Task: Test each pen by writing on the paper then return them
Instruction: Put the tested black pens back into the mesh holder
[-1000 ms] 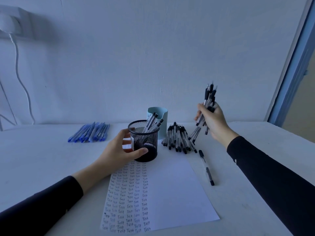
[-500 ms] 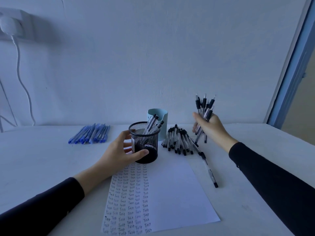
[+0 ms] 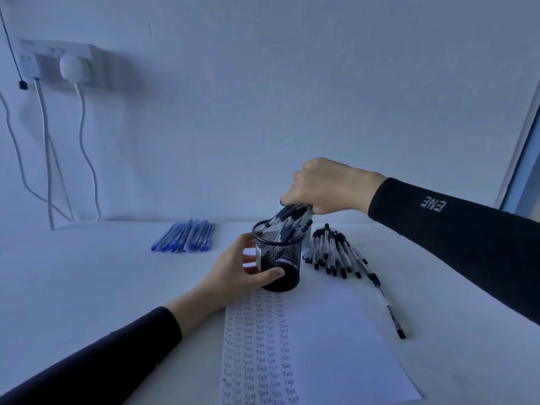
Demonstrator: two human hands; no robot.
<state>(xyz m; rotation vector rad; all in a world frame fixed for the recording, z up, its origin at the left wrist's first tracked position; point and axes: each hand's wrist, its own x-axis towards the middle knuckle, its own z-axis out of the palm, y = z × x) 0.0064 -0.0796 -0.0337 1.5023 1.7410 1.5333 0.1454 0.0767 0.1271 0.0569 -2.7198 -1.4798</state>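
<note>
Head view: a bundle of slim black pens [image 3: 292, 214] slants into the round black wire-mesh cup [image 3: 280, 260], the right hand's [image 3: 330, 185] fingers clenched round it. The left hand's [image 3: 236, 270] fingers grasp the cup's wall. The cup stands at the paper's [image 3: 327, 346] far edge on the white worktop [image 3: 87, 287]. Loose black pens [image 3: 336, 254] lie just to its right, and blue pens [image 3: 184, 236] lie well apart on the left.

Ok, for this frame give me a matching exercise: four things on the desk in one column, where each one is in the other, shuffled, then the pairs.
Things
1. blue pens
2. mesh cup
3. lone black pen
4. bundle of black pens

Places
A. gripped by the left hand
B. lying right of the paper
C. held by the right hand, lower ends in the cup
D. side by side, left of the cup

Pairs: 1-D, 2-A, 3-B, 4-C
</note>
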